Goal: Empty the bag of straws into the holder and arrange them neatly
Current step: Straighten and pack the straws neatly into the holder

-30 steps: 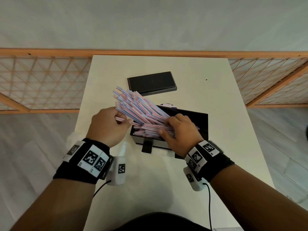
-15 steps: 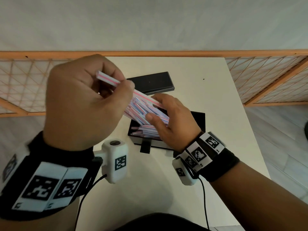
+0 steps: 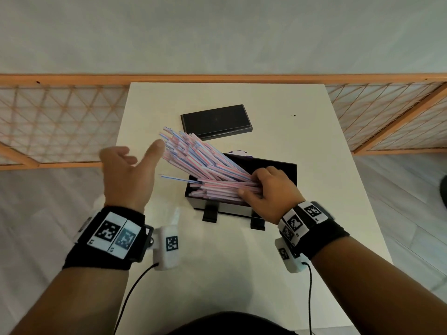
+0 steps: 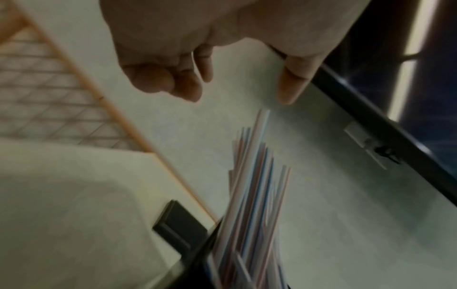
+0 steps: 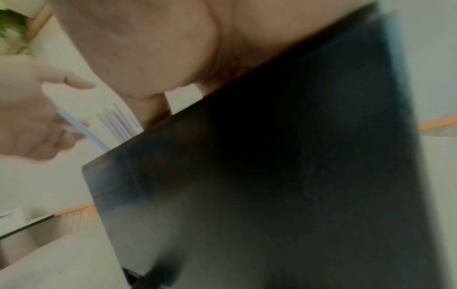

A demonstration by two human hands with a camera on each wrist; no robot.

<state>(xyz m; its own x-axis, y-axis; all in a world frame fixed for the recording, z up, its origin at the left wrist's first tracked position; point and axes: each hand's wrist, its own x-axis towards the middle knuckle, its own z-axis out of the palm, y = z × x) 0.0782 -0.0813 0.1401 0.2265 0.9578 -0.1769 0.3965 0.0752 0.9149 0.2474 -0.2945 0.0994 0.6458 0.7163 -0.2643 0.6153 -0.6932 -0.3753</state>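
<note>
A bundle of pink, blue and white striped straws (image 3: 200, 160) leans out of the open black holder (image 3: 278, 165), tips fanned up and to the left. My right hand (image 3: 251, 187) grips the lower ends of the straws inside the holder, fingers curled over them. My left hand (image 3: 140, 153) hovers just left of the straw tips with the thumb out and the fingers loosely curled, holding nothing. The left wrist view shows that empty left hand (image 4: 235, 88) above the straw tips (image 4: 254, 176). The holder (image 5: 247, 176) fills the blurred right wrist view. One straw (image 3: 176, 178) sticks out sideways.
The holder's black lid (image 3: 215, 120) lies flat behind the straws on the white table (image 3: 217, 274). A purple and white round thing (image 3: 238, 152) peeks out behind the holder. A pale translucent sheet (image 3: 175, 212), possibly the bag, lies by my left wrist. A wooden lattice rail (image 3: 60, 122) borders the table.
My left hand, raised near the camera and pinching a straw, has dropped beside the straw tips and is empty. My right hand has pushed the bundle down into the holder.
</note>
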